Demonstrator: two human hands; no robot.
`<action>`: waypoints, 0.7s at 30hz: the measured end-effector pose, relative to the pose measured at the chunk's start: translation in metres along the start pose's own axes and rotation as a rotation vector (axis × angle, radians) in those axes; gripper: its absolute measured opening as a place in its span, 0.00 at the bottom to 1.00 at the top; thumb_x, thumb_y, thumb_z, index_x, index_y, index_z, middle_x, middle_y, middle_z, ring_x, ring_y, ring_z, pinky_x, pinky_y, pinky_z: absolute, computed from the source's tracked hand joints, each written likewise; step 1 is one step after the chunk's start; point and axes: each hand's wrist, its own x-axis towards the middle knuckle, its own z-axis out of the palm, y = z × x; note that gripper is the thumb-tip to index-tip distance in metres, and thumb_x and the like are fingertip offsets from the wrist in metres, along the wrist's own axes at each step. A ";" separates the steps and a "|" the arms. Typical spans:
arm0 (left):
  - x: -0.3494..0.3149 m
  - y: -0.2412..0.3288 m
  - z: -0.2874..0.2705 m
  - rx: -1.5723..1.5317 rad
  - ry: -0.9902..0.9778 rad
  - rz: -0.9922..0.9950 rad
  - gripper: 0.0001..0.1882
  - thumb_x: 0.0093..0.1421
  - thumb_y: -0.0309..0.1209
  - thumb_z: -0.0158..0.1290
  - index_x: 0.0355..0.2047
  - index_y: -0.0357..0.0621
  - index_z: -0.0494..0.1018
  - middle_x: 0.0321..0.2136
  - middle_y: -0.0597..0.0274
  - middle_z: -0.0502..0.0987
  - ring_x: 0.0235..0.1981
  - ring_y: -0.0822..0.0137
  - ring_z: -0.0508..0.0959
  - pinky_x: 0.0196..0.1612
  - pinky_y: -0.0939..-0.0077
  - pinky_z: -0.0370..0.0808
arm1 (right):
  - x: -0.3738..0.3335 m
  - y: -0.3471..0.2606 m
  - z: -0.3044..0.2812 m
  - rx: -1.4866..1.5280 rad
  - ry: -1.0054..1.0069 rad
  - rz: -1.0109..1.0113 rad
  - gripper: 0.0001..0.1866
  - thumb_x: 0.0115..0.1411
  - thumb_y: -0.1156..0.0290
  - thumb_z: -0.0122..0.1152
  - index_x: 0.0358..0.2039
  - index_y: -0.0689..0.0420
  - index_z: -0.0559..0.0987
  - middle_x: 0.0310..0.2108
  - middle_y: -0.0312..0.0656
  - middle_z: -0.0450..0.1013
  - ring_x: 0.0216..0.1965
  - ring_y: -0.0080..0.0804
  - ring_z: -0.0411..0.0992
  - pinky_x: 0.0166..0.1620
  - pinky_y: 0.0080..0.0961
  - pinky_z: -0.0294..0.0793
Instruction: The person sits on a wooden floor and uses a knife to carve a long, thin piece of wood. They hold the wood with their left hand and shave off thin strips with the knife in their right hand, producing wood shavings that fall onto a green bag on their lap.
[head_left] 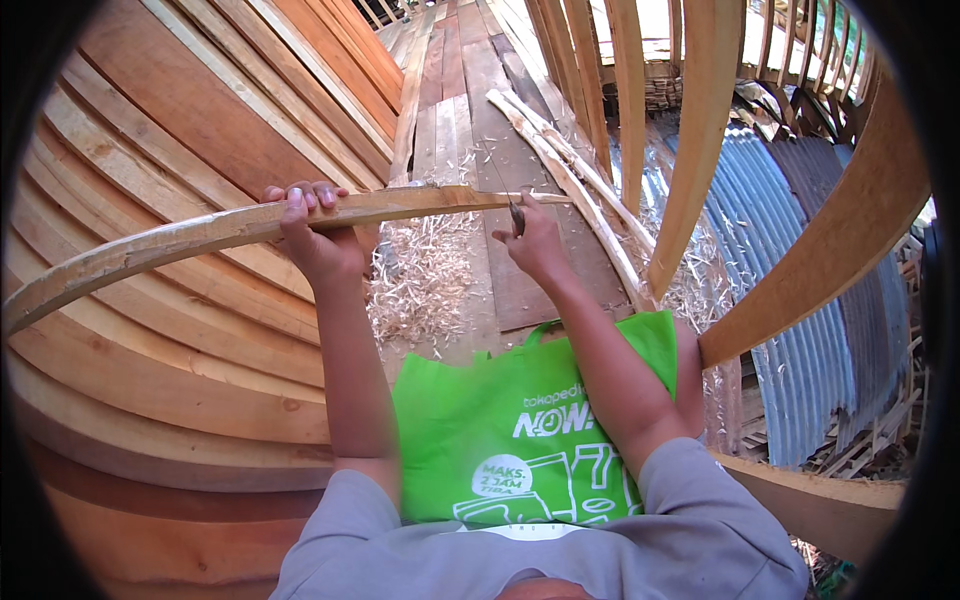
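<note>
A long, curved piece of wood (180, 238) stretches from the left edge of view to just past the middle, tapering to a thin pale tip. My left hand (325, 240) is wrapped round it, fingers over the top. Near the tapered end, my right hand (540, 238) grips the dark handle of a knife (516, 217). The blade shows only as a thin line, angled up across the wood; whether it bites in cannot be seen. Across my lap lies a green bag (460, 420) with white print, under both forearms.
Curved planks (180, 350) form a wall on the left. Wood shavings (425, 280) are heaped on the plank floor (480, 70). Long pale strips (570, 170) lie ahead. Upright curved ribs (700, 130) stand on the right, with corrugated metal sheets (790, 300) beyond them.
</note>
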 end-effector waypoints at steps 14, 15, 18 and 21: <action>-0.015 -0.072 -0.007 -0.067 -0.125 0.010 0.13 0.57 0.22 0.53 0.36 0.54 0.63 0.24 0.67 0.70 0.30 0.70 0.71 0.46 0.60 0.74 | 0.020 -0.028 -0.034 0.318 0.097 0.406 0.19 0.52 0.61 0.71 0.25 0.61 0.72 0.20 0.37 0.68 0.24 0.26 0.66 0.30 0.30 0.67; -0.015 -0.076 -0.007 -0.064 -0.146 0.007 0.13 0.57 0.21 0.53 0.36 0.53 0.64 0.25 0.67 0.70 0.30 0.70 0.71 0.46 0.60 0.74 | 0.020 -0.026 -0.031 0.314 0.098 0.396 0.19 0.52 0.61 0.71 0.24 0.61 0.71 0.20 0.37 0.68 0.24 0.27 0.66 0.31 0.31 0.67; -0.018 -0.093 -0.005 -0.057 -0.175 -0.017 0.12 0.57 0.20 0.52 0.36 0.51 0.64 0.26 0.65 0.71 0.31 0.69 0.72 0.47 0.60 0.74 | 0.022 -0.022 -0.026 0.322 0.096 0.381 0.20 0.53 0.60 0.71 0.23 0.60 0.70 0.20 0.37 0.68 0.24 0.27 0.66 0.31 0.31 0.68; -0.020 -0.110 -0.001 -0.054 -0.148 -0.042 0.11 0.59 0.19 0.52 0.36 0.49 0.65 0.27 0.61 0.73 0.32 0.67 0.74 0.48 0.61 0.74 | 0.019 -0.024 -0.026 0.357 0.055 0.412 0.20 0.54 0.58 0.70 0.23 0.60 0.71 0.20 0.37 0.68 0.24 0.27 0.67 0.31 0.31 0.68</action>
